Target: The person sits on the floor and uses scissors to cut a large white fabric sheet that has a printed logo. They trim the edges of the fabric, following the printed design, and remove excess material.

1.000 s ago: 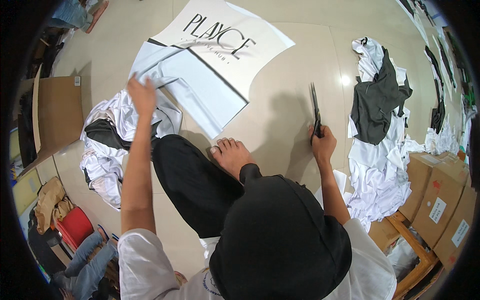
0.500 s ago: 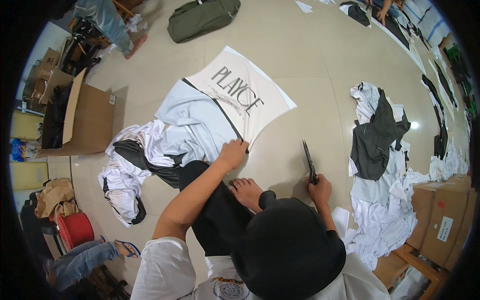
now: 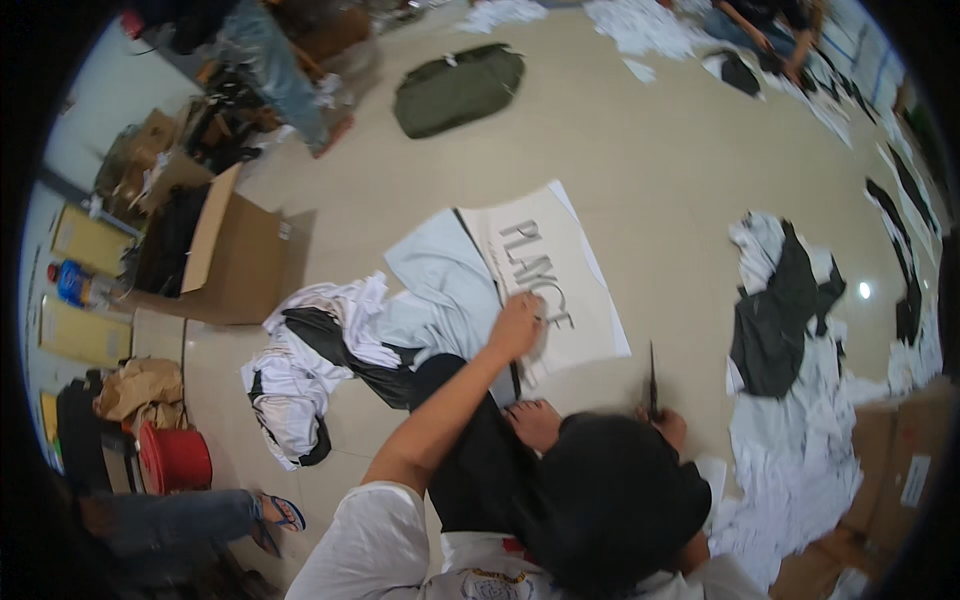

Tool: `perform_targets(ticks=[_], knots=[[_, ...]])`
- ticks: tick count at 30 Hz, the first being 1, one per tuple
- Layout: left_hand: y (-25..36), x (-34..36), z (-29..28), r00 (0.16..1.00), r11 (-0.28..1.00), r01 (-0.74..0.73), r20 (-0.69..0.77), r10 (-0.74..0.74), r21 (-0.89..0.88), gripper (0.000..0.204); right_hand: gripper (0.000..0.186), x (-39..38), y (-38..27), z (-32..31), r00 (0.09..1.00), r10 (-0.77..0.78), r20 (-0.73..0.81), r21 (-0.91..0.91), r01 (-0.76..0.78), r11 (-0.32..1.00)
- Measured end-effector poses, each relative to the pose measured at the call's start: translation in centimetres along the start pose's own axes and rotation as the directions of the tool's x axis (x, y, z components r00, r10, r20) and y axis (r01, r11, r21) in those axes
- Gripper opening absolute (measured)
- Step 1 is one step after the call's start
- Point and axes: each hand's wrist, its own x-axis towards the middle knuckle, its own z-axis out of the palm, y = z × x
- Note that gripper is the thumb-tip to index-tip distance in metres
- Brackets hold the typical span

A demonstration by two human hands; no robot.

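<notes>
Lying at twelve o'clock from the bare foot [image 3: 540, 427], the printed cloth panel [image 3: 582, 290] appears light, limp and easily creased; its four-o'clock corner should suit gripping. The left hand [image 3: 517, 327] rests on it; pinching cannot be confirmed. The right hand [image 3: 673, 429] clasps scissors [image 3: 653, 384], handles mostly covered, blades blurred.

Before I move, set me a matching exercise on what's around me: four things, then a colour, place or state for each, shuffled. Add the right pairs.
Things:
1. scissors
2. left hand
3. bag
4. big box on the left

Matches:
A. dark green
B. brown, standing open
C. held in the right hand
D. on the printed cloth

Pairs: 1-C, 2-D, 3-A, 4-B
</notes>
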Motion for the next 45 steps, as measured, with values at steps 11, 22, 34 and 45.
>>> perform_targets(ticks=[11,22,34,45], knots=[[6.2,1.4,6.1,0.937,0.954,-0.087,0.350,-0.020,0.287,0.110,0.059,-2.1,1.1,-0.1,0.916,0.207,0.344,0.443,-0.353,0.824],[6.8,-1.5,8.1,0.962,0.955,-0.151,0.259,0.082,0.256,0.094,0.046,-2.7,0.5,-0.3,0.823,0.073,0.564,0.529,-0.428,0.733],[1.9,0.6,7.2,0.973,0.936,0.226,-0.100,-0.206,0.268,0.088,0.043,-3.3,-0.5,2.9,0.862,0.171,0.478,0.509,-0.430,0.746],[1.8,0.2,7.6,0.977,0.929,0.205,-0.122,-0.175,0.309,0.089,0.042,-2.8,-0.3,3.3,0.855,0.166,0.492,0.534,-0.447,0.718]])
